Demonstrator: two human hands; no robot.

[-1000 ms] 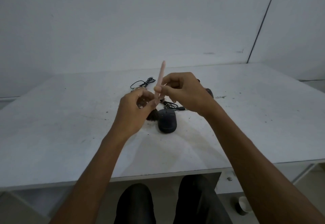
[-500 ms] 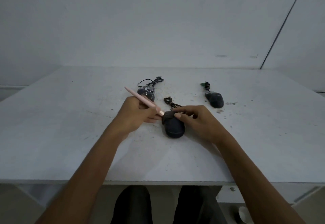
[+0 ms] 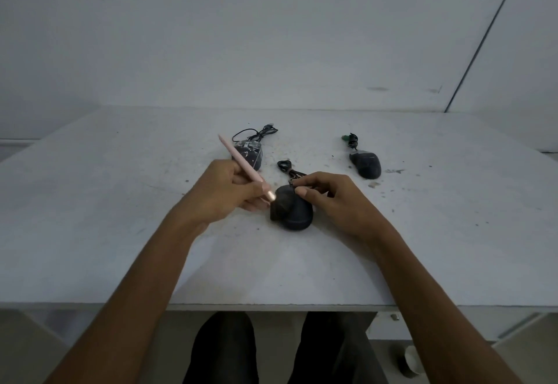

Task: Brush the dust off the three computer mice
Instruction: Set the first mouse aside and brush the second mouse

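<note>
Three mice sit on the white table (image 3: 120,232): a dark mouse (image 3: 299,216) in the middle near the front, a spotty mouse (image 3: 249,155) behind it to the left, and a far mouse (image 3: 365,164) well apart to the right. The left hand (image 3: 223,193) has its fingers curled round a pink brush (image 3: 244,169), and the dark bristles (image 3: 279,207) touch the left side of the dark mouse. The right hand (image 3: 335,199) grips the same mouse, with fingers bent round its front and right side and the thumb on top.

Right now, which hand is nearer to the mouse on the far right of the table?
Right. The right hand holds the middle mouse, just left of the far-right mouse; the left hand, gripping the brush, is farther left.
</note>
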